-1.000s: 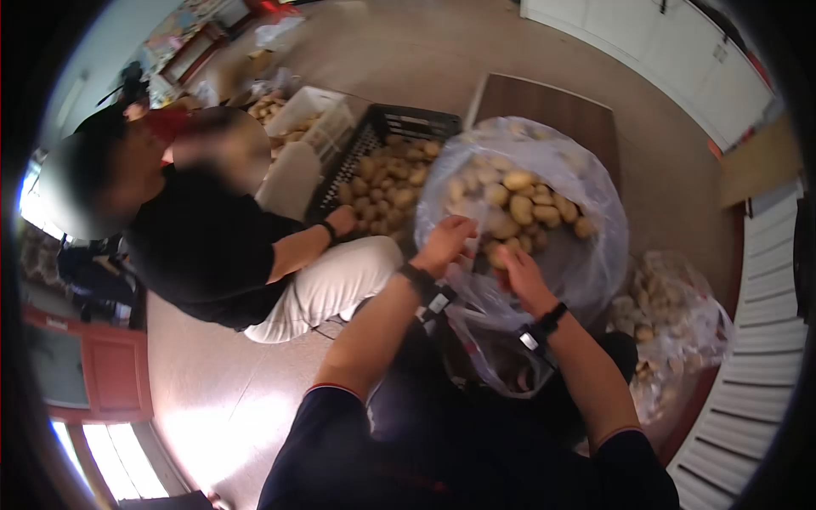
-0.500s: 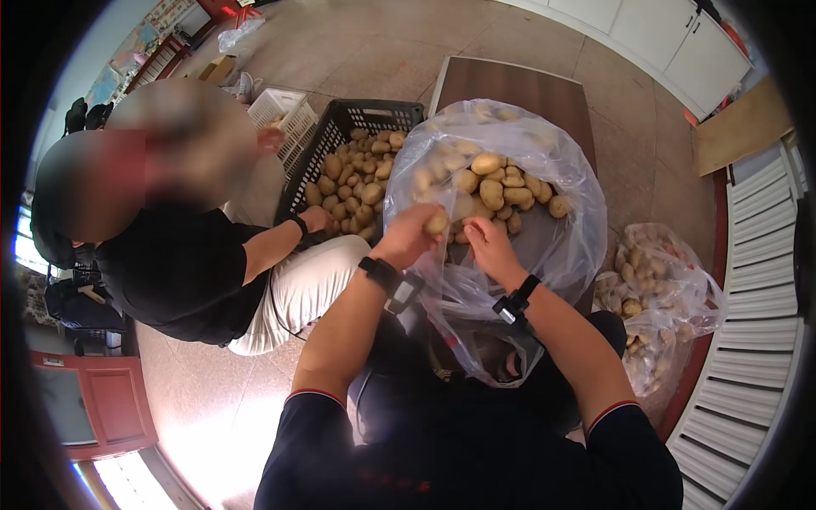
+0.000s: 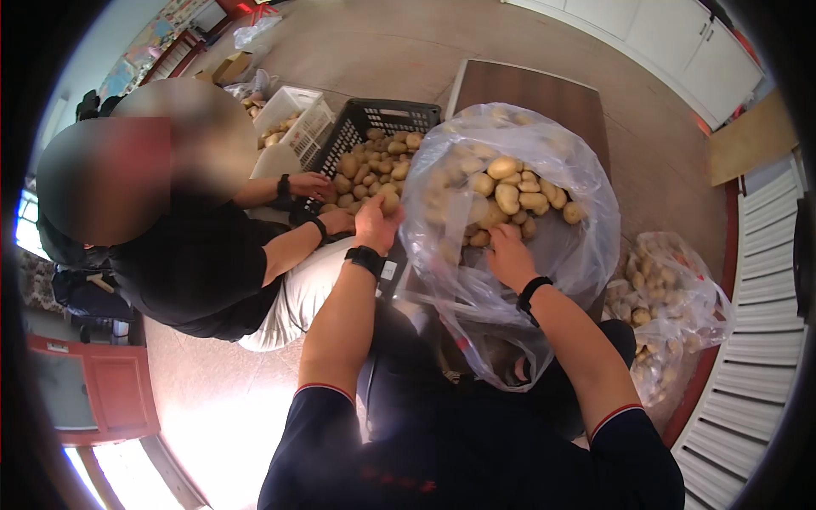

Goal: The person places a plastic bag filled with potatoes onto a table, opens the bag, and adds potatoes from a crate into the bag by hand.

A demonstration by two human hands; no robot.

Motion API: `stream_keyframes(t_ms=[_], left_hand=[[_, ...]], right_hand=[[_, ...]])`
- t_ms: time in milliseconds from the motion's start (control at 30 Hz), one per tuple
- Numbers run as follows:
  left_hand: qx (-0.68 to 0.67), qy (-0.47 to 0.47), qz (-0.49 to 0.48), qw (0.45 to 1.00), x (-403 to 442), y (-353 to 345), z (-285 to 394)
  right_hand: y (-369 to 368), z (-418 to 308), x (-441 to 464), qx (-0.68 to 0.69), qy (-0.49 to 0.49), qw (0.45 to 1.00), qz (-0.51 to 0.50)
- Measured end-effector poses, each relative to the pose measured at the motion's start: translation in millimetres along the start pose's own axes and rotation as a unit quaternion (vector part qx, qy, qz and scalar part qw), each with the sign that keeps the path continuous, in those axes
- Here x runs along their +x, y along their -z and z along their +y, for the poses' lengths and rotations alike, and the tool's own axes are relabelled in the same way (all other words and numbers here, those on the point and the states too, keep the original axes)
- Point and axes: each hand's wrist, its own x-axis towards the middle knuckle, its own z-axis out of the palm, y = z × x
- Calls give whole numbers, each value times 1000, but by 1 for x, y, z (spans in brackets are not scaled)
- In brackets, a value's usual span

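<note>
My left hand (image 3: pixel 376 227) is closed on a potato (image 3: pixel 389 203) at the near right part of a black crate (image 3: pixel 395 110) filled with potatoes. Inside the opening of a large clear plastic bag (image 3: pixel 595 183), my right hand (image 3: pixel 511 257) has its fingertips against potatoes at the near side of the pile (image 3: pixel 507 197). Those fingers are bent, and what they grip, if anything, is hidden. The bag lies on a brown board (image 3: pixel 535 87).
A co-worker (image 3: pixel 195 263) sits at the left, both hands at the black crate. Behind it is a white crate (image 3: pixel 316 106) with potatoes. At the right a second clear bag (image 3: pixel 671 289) of potatoes stands near a white radiator (image 3: pixel 748 340).
My left hand has moved left with the potato, from the bag to the black crate. My right hand has reached to the pile. The co-worker's second hand has come to the crate.
</note>
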Motion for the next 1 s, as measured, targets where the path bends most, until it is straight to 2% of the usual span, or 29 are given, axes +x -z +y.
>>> stream_keyframes(t_ms=[67, 200, 300, 333, 367, 400, 433, 467, 533, 600, 633, 700, 733, 767, 800, 833, 867, 900, 933, 967, 1000], left_hand=[[-216, 133, 61, 965, -19, -11, 43], [-215, 114, 82, 966, -6, 5, 28], [-194, 83, 133, 968, -16, 6, 34], [175, -79, 56, 980, -32, 8, 43], [395, -135, 16, 908, -36, 8, 50], [584, -209, 5, 784, -41, 8, 57], [647, -192, 28, 737, -37, 7, 54], [571, -226, 51, 788, -8, 26, 16], [471, -268, 69, 837, 17, 42, -16], [457, -257, 70, 849, 16, 42, -17], [450, -251, 70, 854, 16, 42, -18], [445, -242, 103, 856, 9, 37, -9], [444, -239, 115, 856, 3, 34, -1], [537, -202, 85, 814, -9, 25, 19], [625, -161, 54, 762, -22, 17, 36], [626, -159, 58, 762, -32, 11, 49], [641, -144, 50, 752, -39, 4, 58], [656, -129, 42, 743, -39, 0, 59], [615, -176, 66, 766, -33, 5, 44], [583, -176, 66, 790, -36, 3, 46], [594, -201, 68, 776, -42, 2, 50]], right_hand=[[0, 1, -1, -47, -4, 999, -5], [-11, 12, -1, -88, -22, 996, -13], [-17, 26, -10, -97, -50, 992, -57], [-16, 27, -14, -100, -49, 993, -50], [-15, 26, -16, -100, -42, 993, -44], [-14, 26, -18, -99, -29, 994, -37], [-14, 27, -21, -96, -18, 995, -31], [-16, 29, -23, -89, -15, 995, -29], [-16, 29, -25, -83, 0, 996, -30], [-18, 36, -30, -59, -54, 996, -37], [-19, 39, -33, -60, -48, 996, -40], [-29, 53, -35, 12, -50, 998, 26], [-52, 86, -32, -7, 51, 992, 111], [-46, 81, -29, -5, 54, 992, 110], [-33, 72, -25, 193, -143, 970, 28], [-22, 62, -23, 374, -329, 865, -58], [-19, 60, -21, 420, -353, 834, -63], [-15, 59, -20, 421, -350, 834, -67], [-10, 58, -22, 482, -344, 804, -59], [-6, 56, -24, 541, -337, 769, -53], [2, 54, -26, 603, -314, 731, -61]])
